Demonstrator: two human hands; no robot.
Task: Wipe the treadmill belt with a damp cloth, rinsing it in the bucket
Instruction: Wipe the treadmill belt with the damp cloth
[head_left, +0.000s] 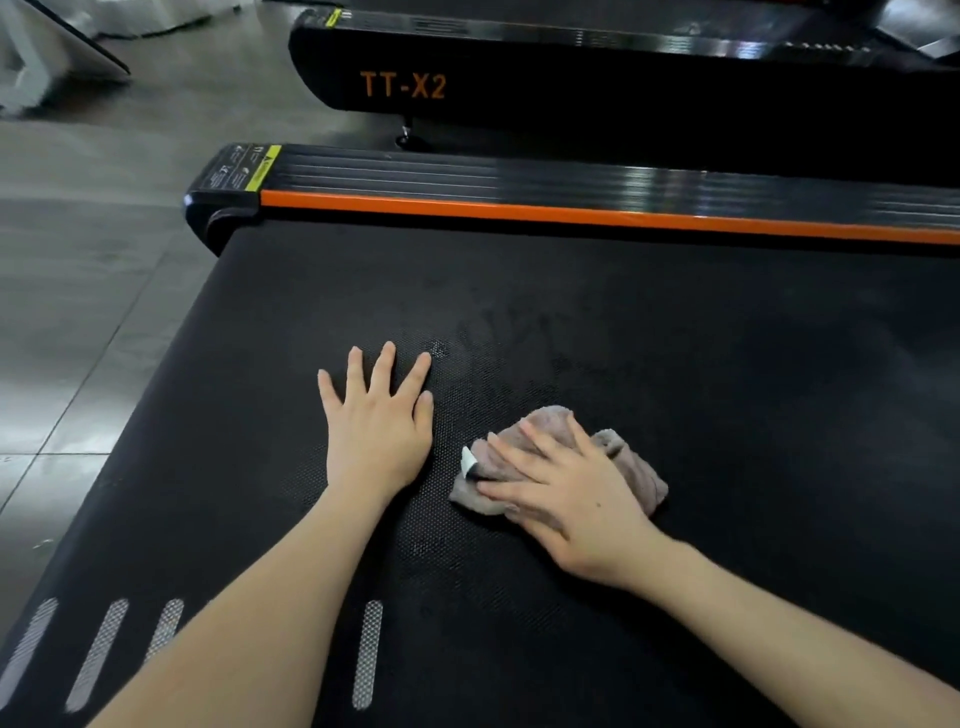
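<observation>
The black textured treadmill belt (727, 415) fills most of the view. My left hand (376, 421) lies flat on it with the fingers spread and holds nothing. Just to its right, my right hand (566, 499) presses palm-down on a crumpled grey-pink cloth (641, 475) with a small white tag, pinning it to the belt. A faint smeared patch shows on the belt beyond the cloth. No bucket is in view.
An orange-striped black side rail (571, 202) borders the belt's far edge. Behind it stands a second black treadmill (623, 88) marked TT-X2. Grey tiled floor (93, 286) lies to the left. White stripes (366, 654) mark the belt's near end.
</observation>
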